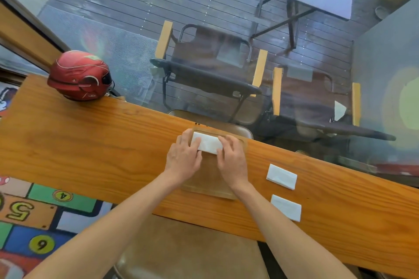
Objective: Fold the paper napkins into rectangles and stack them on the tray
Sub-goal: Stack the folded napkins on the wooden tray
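On the far end of a wooden tray, a folded white napkin lies under both hands: left hand and right hand press its ends with relaxed, spread fingers. Right of the tray, two folded napkins rest on the wooden counter. Far left of the tray sits a red helmet. Floor mat numbers read 4, 5, 6.

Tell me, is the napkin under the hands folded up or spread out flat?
Folded. The napkin is a narrow white rectangle on the tray, with the left hand and right hand resting on its ends.
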